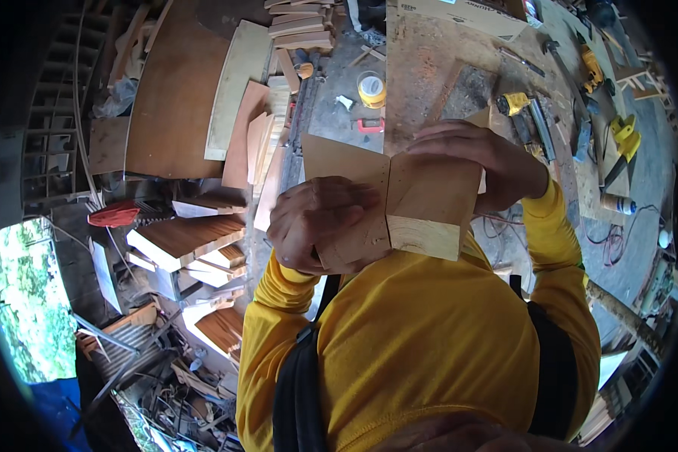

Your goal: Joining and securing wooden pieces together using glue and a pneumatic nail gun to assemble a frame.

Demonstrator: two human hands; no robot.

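Against my chest I hold an angular light-brown wooden piece (433, 188). Two of its broad faces meet along an upright seam, and a paler end strip shows at the lower right. My left hand (320, 218) is curled over the left face, its fingers bent against the wood. Over the far right edge, my right hand (471, 154) is wrapped with its fingers on top. Small dark dots run beside the seam. The underside of the piece and parts of both hands' grip are hidden.
Beyond my hands is a worktable (414, 68) with a yellow tub (371, 89), a red clamp (369, 125), a yellow power tool (513, 103) and a yellow-handled saw (625, 143). Stacked wood strips (301, 30) and large boards (173, 90) stand to the left.
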